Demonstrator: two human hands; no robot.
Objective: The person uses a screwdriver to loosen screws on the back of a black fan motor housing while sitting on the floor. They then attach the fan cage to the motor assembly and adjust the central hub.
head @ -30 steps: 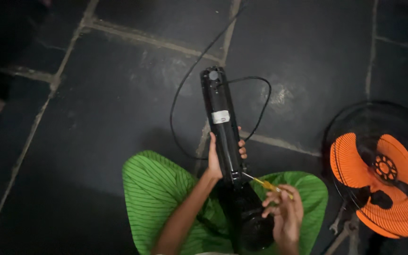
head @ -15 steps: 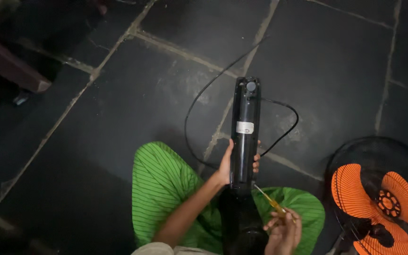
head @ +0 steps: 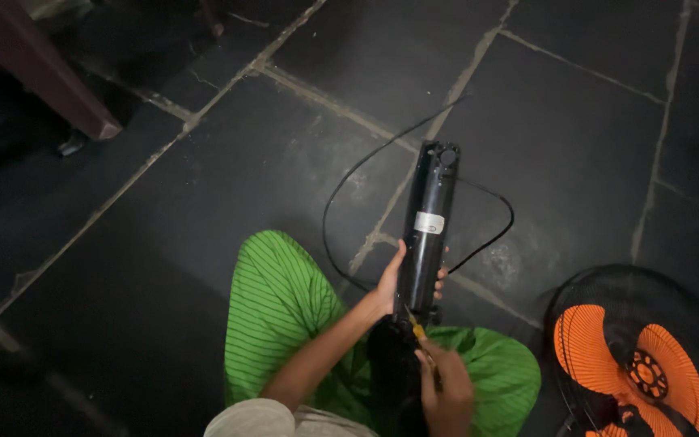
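1. I'm sitting cross-legged on the dark stone floor [head: 163, 243] in my green striped trousers [head: 285, 307], with the black fan column [head: 428, 235] lying across my lap and pointing away from me.
2. My left hand [head: 390, 285] is wrapping around the column's lower part, fingers curled tight on it.
3. My right hand [head: 445, 388] is pinching a yellow-handled screwdriver [head: 414, 325], its tip touching the column near the base.
4. The black power cord [head: 349, 210] is looping on the floor just beside the column.
5. The fan head with orange blades [head: 641, 364] is sitting off to my right, well apart.
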